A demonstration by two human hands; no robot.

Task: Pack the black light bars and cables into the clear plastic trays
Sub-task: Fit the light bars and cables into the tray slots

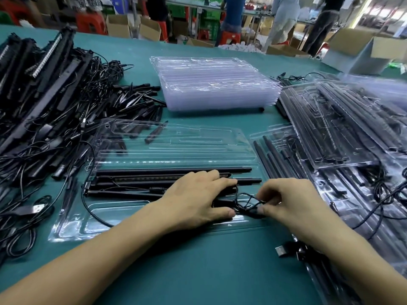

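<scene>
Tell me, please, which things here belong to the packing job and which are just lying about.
Job: open clear tray; black light bars; cable bundle pinched by right hand; left hand on bars; stack of empty trays.
Lying about: cardboard box; red stool.

teal table (198, 271), cardboard boxes (123, 25), red stools (91, 22)

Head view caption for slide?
Left hand presses light bars in tray; right hand pinches cable.
</scene>
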